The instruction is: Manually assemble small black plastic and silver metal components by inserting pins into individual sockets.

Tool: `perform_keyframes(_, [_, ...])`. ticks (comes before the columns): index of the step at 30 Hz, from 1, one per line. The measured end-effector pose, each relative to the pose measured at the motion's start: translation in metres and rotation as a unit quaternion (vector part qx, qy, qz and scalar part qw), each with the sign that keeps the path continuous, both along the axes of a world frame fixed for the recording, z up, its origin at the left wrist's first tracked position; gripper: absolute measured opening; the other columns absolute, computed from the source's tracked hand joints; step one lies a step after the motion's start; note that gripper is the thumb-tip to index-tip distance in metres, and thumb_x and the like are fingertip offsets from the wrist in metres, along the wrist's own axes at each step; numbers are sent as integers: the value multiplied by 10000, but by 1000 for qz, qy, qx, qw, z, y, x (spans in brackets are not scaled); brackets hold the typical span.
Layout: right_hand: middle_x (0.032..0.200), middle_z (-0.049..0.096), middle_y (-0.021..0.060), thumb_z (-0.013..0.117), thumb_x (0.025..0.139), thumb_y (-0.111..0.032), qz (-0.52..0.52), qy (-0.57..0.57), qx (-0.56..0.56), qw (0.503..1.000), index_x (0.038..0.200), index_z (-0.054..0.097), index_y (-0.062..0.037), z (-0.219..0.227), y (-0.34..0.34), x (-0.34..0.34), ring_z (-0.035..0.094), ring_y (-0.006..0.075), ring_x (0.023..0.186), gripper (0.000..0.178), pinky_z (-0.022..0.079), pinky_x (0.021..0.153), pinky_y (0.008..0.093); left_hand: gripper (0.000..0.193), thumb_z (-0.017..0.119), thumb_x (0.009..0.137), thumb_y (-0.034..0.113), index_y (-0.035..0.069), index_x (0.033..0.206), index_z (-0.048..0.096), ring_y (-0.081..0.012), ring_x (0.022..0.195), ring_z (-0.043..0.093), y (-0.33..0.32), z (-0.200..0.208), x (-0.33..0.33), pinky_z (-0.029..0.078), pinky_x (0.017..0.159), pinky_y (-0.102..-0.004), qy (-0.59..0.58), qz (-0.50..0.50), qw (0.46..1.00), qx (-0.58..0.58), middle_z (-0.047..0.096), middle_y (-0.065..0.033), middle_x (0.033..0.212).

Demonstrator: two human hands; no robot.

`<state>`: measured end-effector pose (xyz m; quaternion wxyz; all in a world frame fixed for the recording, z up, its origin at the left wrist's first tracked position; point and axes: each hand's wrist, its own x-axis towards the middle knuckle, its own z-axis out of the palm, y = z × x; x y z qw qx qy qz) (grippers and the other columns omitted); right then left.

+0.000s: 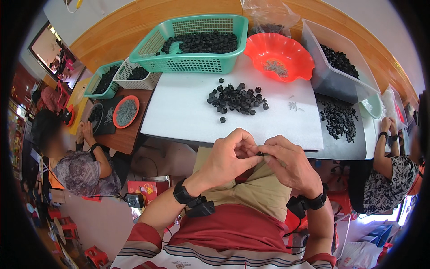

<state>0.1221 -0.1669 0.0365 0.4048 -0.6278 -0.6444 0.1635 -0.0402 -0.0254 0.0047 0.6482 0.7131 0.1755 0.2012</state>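
Just off the table's near edge, above my lap, my two hands meet at the fingertips. My left hand (227, 155) is closed in a pinch. My right hand (290, 163) is pinched from the other side, its fingers bent. Between them sits a small black part (260, 154), mostly covered by the fingers, so its shape is hard to tell. Beyond my hands, a loose pile of small black plastic parts (237, 98) lies on the white foam sheet (179, 112). A few small pale pins (293, 106) lie on the sheet to the right of the pile.
A green basket (188, 62) of black parts stands behind, beside a red wavy bowl (293, 49) with pins. To the right are a clear bin (340, 85) and scattered black parts (338, 120). One person (85, 166) sits left, another (387, 179) right, both handling things.
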Motion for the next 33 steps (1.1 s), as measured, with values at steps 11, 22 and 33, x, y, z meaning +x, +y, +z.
perform_keyframes(11, [1071,658,123,766,859,-14,-25,8,35,999,1183,706,-31,-20,-4,-4,707,291,805,330,586,713,375,185,787,913,35,19,1027,642,-86,870,658,4,3,-1,556,807,-250,-20,-69,980,-187,691,-27,959])
perform_keyframes(22, [1044,677,127,790,846,32,-87,94,141,982,1142,720,-12,-37,3,-16,700,192,752,307,574,642,312,230,701,980,41,21,1208,674,-153,972,725,2,-4,-1,630,869,-301,-50,-39,943,-328,734,-107,1121])
perform_keyframes(33, [987,666,94,803,846,-7,-155,-11,239,958,1072,733,-46,-47,14,-26,696,194,714,241,564,589,307,224,695,1006,113,22,1210,674,-129,988,714,-3,-7,0,620,873,-275,-94,-24,901,-422,728,-65,1109])
